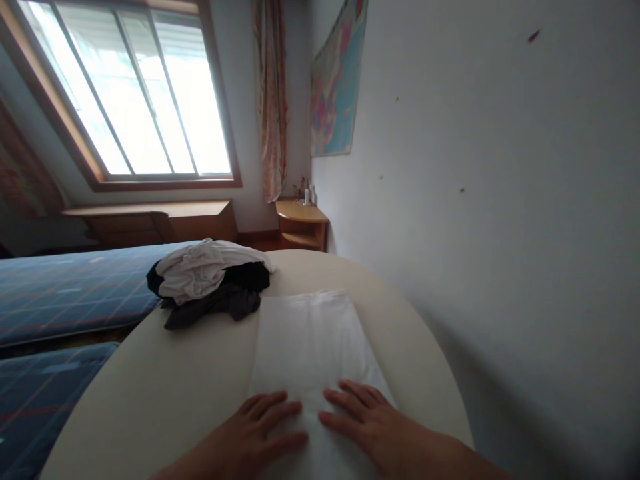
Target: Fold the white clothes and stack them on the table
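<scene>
A folded white cloth (310, 340) lies flat on a round cream table (165, 387). My left hand (260, 430) rests palm down on the cloth's near left edge, fingers stretched out. My right hand (365, 420) lies flat on the cloth's near right part, fingers spread. Neither hand holds anything. Beyond the cloth, at the table's far left, sits a heap of crumpled clothes (210, 280), white on top and black and grey beneath.
A white wall (490, 200) runs close along the table's right side. Blue checked beds (70, 293) lie to the left. A wooden corner stand (301, 225) and a low wooden bench (150, 220) sit under the window (135, 93). A map (337, 80) hangs on the wall.
</scene>
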`<action>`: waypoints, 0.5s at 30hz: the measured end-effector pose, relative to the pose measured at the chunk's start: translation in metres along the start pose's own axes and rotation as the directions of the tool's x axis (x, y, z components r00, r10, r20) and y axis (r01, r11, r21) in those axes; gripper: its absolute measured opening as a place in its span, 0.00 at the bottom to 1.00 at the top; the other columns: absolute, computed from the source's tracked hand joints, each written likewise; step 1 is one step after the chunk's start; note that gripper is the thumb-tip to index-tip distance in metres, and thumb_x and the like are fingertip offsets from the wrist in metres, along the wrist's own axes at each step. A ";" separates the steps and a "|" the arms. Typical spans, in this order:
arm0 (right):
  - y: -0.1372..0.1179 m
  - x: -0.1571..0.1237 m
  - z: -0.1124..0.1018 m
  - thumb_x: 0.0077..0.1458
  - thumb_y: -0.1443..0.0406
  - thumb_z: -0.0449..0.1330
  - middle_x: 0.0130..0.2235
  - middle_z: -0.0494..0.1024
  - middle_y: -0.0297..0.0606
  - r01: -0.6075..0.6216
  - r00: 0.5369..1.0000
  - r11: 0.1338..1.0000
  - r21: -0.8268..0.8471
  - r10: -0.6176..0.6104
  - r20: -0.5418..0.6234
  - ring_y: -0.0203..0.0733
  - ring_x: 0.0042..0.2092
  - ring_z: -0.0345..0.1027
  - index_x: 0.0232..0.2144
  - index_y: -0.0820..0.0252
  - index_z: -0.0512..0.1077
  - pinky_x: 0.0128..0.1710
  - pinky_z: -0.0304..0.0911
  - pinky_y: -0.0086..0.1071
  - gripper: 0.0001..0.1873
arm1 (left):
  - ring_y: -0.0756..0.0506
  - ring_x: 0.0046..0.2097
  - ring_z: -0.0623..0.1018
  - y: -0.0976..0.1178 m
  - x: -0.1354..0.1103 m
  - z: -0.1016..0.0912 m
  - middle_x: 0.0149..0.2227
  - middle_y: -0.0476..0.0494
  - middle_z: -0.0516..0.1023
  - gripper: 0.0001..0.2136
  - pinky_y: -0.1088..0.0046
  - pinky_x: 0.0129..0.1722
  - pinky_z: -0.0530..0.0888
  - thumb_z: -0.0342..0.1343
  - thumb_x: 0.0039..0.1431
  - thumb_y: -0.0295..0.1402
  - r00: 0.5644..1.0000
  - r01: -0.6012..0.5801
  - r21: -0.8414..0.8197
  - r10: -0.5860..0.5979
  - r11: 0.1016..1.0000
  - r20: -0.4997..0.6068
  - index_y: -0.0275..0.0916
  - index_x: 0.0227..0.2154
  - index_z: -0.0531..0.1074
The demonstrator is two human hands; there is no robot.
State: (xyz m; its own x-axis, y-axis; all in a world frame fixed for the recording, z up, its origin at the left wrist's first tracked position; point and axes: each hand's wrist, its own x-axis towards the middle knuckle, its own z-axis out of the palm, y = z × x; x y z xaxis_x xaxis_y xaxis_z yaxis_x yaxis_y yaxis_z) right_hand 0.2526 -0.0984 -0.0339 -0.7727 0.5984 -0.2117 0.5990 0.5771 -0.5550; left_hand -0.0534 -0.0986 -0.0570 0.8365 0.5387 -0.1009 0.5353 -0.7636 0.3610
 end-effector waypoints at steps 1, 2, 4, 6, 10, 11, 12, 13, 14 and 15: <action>-0.003 -0.004 -0.003 0.58 0.53 0.61 0.69 0.54 0.43 0.022 1.000 1.000 0.005 -0.022 0.017 0.62 0.69 0.44 0.66 0.45 0.59 0.66 0.46 0.56 0.35 | 0.32 0.64 0.66 0.006 -0.001 -0.006 0.66 0.46 0.65 0.28 0.50 0.60 0.67 0.61 0.58 0.40 1.000 -0.008 -0.038 0.008 0.999 -0.009 0.57 0.62 0.64; -0.005 -0.006 -0.006 0.58 0.55 0.61 0.68 0.58 0.42 0.040 0.999 0.999 0.008 -0.040 0.021 0.61 0.69 0.47 0.65 0.45 0.62 0.66 0.48 0.54 0.33 | 0.34 0.62 0.69 0.010 0.000 -0.012 0.62 0.46 0.69 0.27 0.54 0.59 0.69 0.62 0.56 0.39 1.000 -0.004 -0.079 0.002 0.997 -0.031 0.56 0.60 0.66; -0.005 -0.003 -0.013 0.58 0.55 0.62 0.64 0.66 0.43 0.053 0.999 0.999 0.012 -0.052 -0.009 0.57 0.65 0.57 0.62 0.48 0.66 0.65 0.52 0.50 0.30 | 0.40 0.55 0.75 0.010 0.006 -0.023 0.55 0.47 0.76 0.24 0.62 0.56 0.72 0.62 0.55 0.36 0.996 0.043 -0.149 -0.055 0.988 -0.075 0.52 0.56 0.70; 0.002 0.009 -0.021 0.58 0.54 0.62 0.58 0.73 0.43 0.044 0.995 0.999 -0.001 -0.044 -0.087 0.52 0.59 0.65 0.59 0.52 0.69 0.62 0.57 0.44 0.28 | 0.43 0.51 0.77 -0.006 0.019 -0.030 0.50 0.45 0.78 0.17 0.64 0.55 0.72 0.57 0.60 0.34 0.980 0.102 -0.158 -0.126 0.982 -0.152 0.48 0.52 0.72; 0.043 0.059 -0.042 0.61 0.59 0.59 0.55 0.74 0.47 -0.028 0.960 0.987 -0.157 -0.017 -0.279 0.50 0.56 0.67 0.55 0.59 0.72 0.59 0.60 0.43 0.21 | 0.39 0.60 0.70 -0.071 0.056 -0.039 0.59 0.39 0.72 0.18 0.57 0.61 0.65 0.54 0.62 0.36 0.894 0.236 -0.049 -0.237 0.971 -0.381 0.42 0.54 0.71; 0.057 0.074 -0.048 0.61 0.60 0.59 0.57 0.73 0.49 -0.065 0.945 0.977 -0.201 -0.004 -0.326 0.51 0.58 0.66 0.55 0.61 0.72 0.60 0.58 0.44 0.21 | 0.38 0.62 0.68 -0.089 0.065 -0.042 0.61 0.37 0.69 0.20 0.55 0.63 0.63 0.54 0.61 0.36 0.867 0.282 -0.039 -0.272 0.958 -0.417 0.41 0.56 0.70; 0.070 0.088 -0.054 0.61 0.61 0.59 0.58 0.72 0.50 -0.106 0.931 0.968 -0.229 0.015 -0.366 0.51 0.60 0.63 0.55 0.62 0.71 0.62 0.56 0.45 0.22 | 0.37 0.63 0.67 -0.106 0.074 -0.045 0.63 0.35 0.68 0.22 0.54 0.64 0.61 0.55 0.60 0.36 0.845 0.329 -0.047 -0.316 0.943 -0.431 0.40 0.57 0.68; 0.083 0.101 -0.060 0.61 0.61 0.58 0.60 0.70 0.51 -0.151 0.917 0.957 -0.246 0.043 -0.397 0.51 0.62 0.61 0.57 0.63 0.70 0.63 0.54 0.45 0.23 | 0.36 0.64 0.65 -0.120 0.081 -0.048 0.63 0.34 0.66 0.23 0.54 0.65 0.60 0.56 0.59 0.36 0.825 0.378 -0.079 -0.375 0.922 -0.423 0.38 0.57 0.67; 0.095 0.112 -0.065 0.61 0.62 0.58 0.61 0.69 0.51 -0.209 0.900 0.945 -0.252 0.085 -0.427 0.51 0.63 0.60 0.58 0.64 0.68 0.64 0.53 0.45 0.24 | 0.37 0.65 0.65 -0.132 0.087 -0.052 0.64 0.34 0.66 0.24 0.56 0.66 0.58 0.56 0.58 0.36 0.815 0.406 -0.117 -0.417 0.906 -0.401 0.37 0.58 0.66; 0.106 0.122 -0.071 0.61 0.61 0.58 0.63 0.67 0.51 -0.263 0.889 0.933 -0.246 0.135 -0.437 0.51 0.64 0.58 0.60 0.64 0.66 0.65 0.51 0.45 0.26 | 0.37 0.64 0.66 -0.142 0.092 -0.055 0.64 0.33 0.66 0.26 0.58 0.65 0.59 0.56 0.57 0.36 0.810 0.428 -0.139 -0.447 0.893 -0.380 0.36 0.59 0.66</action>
State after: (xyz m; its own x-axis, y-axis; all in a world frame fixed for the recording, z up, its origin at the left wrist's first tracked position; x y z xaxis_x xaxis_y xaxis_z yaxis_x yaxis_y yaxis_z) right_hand 0.2369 0.0756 -0.0614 -0.5147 0.8529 0.0879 0.8135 0.5181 -0.2642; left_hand -0.0591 0.0785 -0.0661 0.3940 0.9127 0.1089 0.8196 -0.4024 0.4079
